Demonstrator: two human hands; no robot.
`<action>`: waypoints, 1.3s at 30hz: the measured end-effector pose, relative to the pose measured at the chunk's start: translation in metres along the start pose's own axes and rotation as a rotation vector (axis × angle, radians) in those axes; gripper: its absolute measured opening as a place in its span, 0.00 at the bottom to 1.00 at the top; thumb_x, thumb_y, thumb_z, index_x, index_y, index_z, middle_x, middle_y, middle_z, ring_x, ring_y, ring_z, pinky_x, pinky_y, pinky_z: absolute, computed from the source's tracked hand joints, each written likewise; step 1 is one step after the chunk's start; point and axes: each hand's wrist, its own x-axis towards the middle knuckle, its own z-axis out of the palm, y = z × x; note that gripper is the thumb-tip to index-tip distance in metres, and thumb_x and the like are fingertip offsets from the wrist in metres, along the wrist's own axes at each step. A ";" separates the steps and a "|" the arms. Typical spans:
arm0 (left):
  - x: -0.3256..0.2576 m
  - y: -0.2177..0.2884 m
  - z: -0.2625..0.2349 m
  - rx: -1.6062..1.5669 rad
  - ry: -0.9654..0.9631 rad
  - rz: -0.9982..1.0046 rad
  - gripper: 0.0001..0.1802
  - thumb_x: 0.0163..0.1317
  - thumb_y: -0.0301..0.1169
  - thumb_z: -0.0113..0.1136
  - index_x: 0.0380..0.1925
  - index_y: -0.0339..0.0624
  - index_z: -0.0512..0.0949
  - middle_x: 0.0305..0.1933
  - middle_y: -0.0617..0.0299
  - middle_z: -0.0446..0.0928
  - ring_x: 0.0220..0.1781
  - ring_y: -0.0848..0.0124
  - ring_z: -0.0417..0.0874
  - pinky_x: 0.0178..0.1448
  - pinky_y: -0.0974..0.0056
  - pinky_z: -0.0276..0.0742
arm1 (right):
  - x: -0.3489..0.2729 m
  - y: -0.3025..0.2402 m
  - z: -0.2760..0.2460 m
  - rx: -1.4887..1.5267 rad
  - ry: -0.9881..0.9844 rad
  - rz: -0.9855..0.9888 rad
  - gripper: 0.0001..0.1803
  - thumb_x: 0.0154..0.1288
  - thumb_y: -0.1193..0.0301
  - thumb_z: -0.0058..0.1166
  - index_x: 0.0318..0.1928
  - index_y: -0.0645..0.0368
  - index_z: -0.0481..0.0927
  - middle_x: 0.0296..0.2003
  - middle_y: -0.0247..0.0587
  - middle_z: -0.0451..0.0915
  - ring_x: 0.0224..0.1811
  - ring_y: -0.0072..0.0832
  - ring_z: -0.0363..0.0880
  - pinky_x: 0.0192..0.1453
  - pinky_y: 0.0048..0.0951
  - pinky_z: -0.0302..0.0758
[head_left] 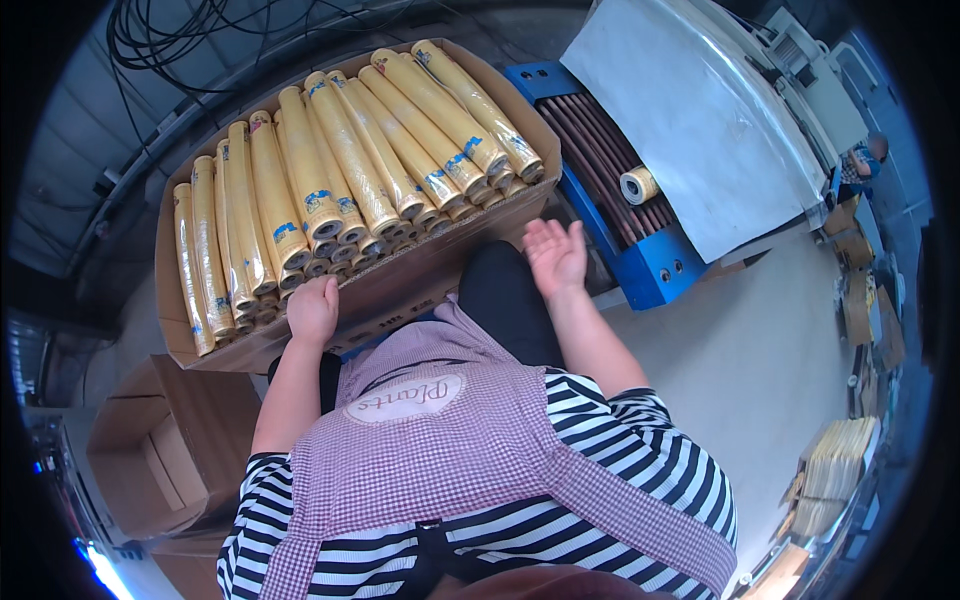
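— Head view: what is gripped nearest the body?
— The cardboard box (pixel 400 285) is clutched at its front edge by the left hand (pixel 313 310), fingers curled, seemingly to steady it.
— And farther off?
— The right hand (pixel 556 255) is held open, empty, beside the box; yellow rolls (pixel 340 170) are stacked beyond, a conveyor (pixel 640 255) alongside.

A big brown cardboard box (pixel 400 285) lies just beyond the left fingers (pixel 322 290), packed with long yellow wrapped rolls (pixel 330 170) bearing small blue labels (pixel 318 196). An open brown carton (pixel 160 450) sits lower left.

Cardboard box (pixel 400 285) holds stacked yellow rolls (pixel 340 160); floor (pixel 770 350) beneath.
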 end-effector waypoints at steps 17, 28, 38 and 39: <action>0.004 -0.004 0.005 -0.004 0.047 0.023 0.15 0.70 0.39 0.49 0.36 0.45 0.84 0.34 0.51 0.82 0.37 0.49 0.82 0.45 0.47 0.76 | 0.067 -0.070 -0.006 0.302 0.033 -0.208 0.45 0.67 0.37 0.46 0.66 0.66 0.65 0.61 0.57 0.72 0.66 0.50 0.71 0.72 0.51 0.65; -0.001 -0.006 0.006 0.012 0.062 0.050 0.15 0.69 0.39 0.50 0.35 0.44 0.84 0.34 0.52 0.82 0.37 0.50 0.82 0.45 0.47 0.76 | -0.041 -0.026 0.021 -0.248 0.006 -0.059 0.25 0.70 0.55 0.56 0.57 0.58 0.70 0.49 0.42 0.78 0.49 0.34 0.79 0.54 0.41 0.78; 0.002 -0.004 0.000 0.019 0.024 0.000 0.16 0.68 0.40 0.51 0.29 0.44 0.82 0.32 0.53 0.82 0.37 0.50 0.83 0.44 0.46 0.77 | -0.157 0.003 0.071 -0.654 -0.384 0.377 0.33 0.60 0.67 0.66 0.62 0.62 0.67 0.48 0.40 0.79 0.48 0.28 0.81 0.54 0.33 0.80; 0.001 -0.001 -0.003 -0.002 -0.020 -0.025 0.17 0.69 0.40 0.49 0.34 0.44 0.83 0.35 0.49 0.83 0.40 0.48 0.82 0.46 0.45 0.76 | -0.148 0.008 0.076 -0.688 -0.441 0.386 0.31 0.60 0.69 0.65 0.61 0.62 0.68 0.48 0.40 0.79 0.48 0.28 0.81 0.54 0.33 0.80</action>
